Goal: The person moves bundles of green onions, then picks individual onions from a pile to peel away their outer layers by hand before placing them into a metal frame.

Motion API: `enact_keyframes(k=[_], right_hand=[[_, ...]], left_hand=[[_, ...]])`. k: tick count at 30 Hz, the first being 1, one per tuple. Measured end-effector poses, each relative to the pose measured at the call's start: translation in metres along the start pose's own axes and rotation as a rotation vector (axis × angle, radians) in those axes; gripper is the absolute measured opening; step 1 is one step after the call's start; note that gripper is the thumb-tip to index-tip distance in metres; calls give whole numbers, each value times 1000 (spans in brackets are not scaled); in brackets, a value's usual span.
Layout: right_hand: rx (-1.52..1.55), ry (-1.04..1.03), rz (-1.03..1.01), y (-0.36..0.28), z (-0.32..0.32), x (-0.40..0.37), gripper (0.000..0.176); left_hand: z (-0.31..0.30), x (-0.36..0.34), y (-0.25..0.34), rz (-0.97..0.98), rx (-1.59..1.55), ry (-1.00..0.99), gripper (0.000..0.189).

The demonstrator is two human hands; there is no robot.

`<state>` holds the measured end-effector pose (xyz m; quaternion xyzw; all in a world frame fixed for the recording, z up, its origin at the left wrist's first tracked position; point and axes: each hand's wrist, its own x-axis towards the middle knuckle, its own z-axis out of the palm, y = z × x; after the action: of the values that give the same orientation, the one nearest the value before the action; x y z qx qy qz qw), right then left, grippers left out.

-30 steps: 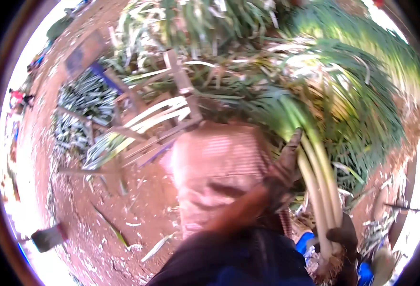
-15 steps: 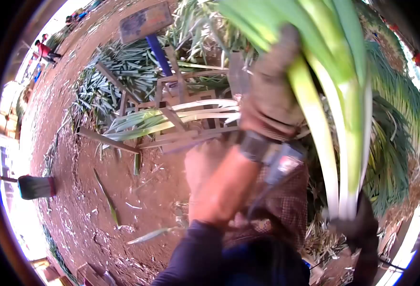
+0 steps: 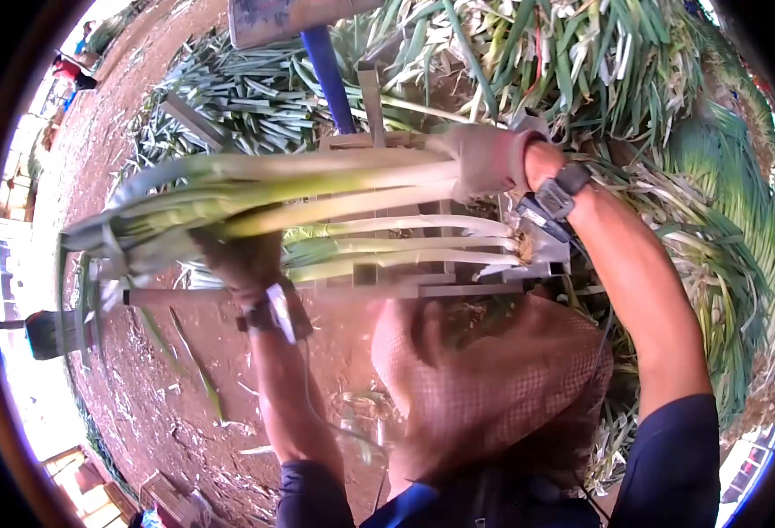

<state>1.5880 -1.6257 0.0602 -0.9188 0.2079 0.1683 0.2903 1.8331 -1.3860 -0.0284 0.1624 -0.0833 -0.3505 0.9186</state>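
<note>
A bunch of long green onions (image 3: 334, 189) lies level across the view, smeared by motion, white ends to the right and leaves to the left. My left hand (image 3: 245, 262), in a dark glove, closes on it from below near the leafy part. Gloved too, my right hand (image 3: 490, 163) is wrapped round the white ends. Beneath the bunch is a low frame of bars (image 3: 475, 289). More green onions (image 3: 414, 257) rest on it, roots to the right beside a metal plate (image 3: 547, 255).
A flat board (image 3: 295, 19) on a blue post (image 3: 326, 84) rises behind the frame. Heaps of green onions (image 3: 229, 114) lie behind, and a long row (image 3: 739, 202) runs along the right. Brown mesh cloth (image 3: 502, 378) covers my lap. Loose leaves (image 3: 198, 365) litter the soil.
The bunch has swung from upright at the right to level above the frame. My right hand has moved up to its white ends; my left hand has shifted left, toward the leaves.
</note>
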Motion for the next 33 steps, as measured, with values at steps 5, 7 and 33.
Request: enact_keyframes(k=[5, 7, 33], right_hand=[[-142, -199, 247, 97, 64, 66, 67], [-109, -178, 328, 116, 78, 65, 77], [-143, -307, 282, 126, 108, 65, 48]], left_hand=[[-56, -36, -7, -833, 835, 256, 53], [-30, -37, -13, -668, 1133, 133, 31], [-86, 39, -81, 33, 2492, -878, 53]])
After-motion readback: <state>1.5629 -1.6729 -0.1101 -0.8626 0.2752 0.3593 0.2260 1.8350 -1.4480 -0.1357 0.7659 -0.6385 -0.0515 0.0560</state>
